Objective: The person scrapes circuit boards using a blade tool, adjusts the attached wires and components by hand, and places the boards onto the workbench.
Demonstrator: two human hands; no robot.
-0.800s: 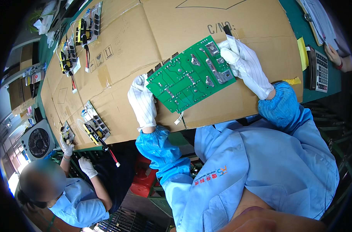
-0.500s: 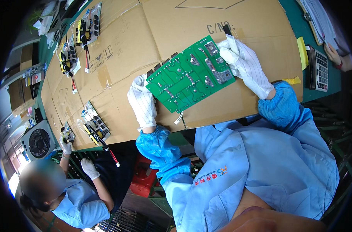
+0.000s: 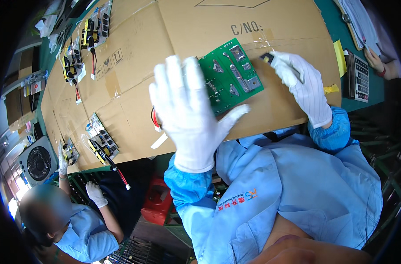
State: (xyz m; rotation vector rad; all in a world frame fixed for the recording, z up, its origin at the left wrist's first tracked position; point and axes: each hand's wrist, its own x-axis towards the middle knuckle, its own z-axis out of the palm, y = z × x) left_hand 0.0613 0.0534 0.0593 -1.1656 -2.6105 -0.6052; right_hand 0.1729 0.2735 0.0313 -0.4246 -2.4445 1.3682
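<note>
A green circuit board (image 3: 238,75) lies on the cardboard, its soldered side up. My left hand (image 3: 187,119), in a white glove, is raised over the board's left part and hides it; the fingers are stretched and the thumb is spread, holding nothing. To the right of the board, my white-gloved right hand (image 3: 301,81) pinches a small black-ended object (image 3: 267,58), mostly covered by the fingers, its kind not clear. Red and black wires with a white connector (image 3: 157,128) stick out left of my left hand, near a white strip (image 3: 159,141).
Several boards with yellow-and-black parts (image 3: 90,35) and wire leads sit on the cardboard sheet (image 3: 134,88) to the left. A co-worker (image 3: 88,229) sits lower left, near a fan (image 3: 37,163). A calculator (image 3: 358,77) and a clipboard (image 3: 356,22) are at right, beside another person's hand (image 3: 374,61).
My left hand has let go of the board's left edge and opened in front of it. My right hand has moved off the board, right and slightly down, with the black-ended object.
</note>
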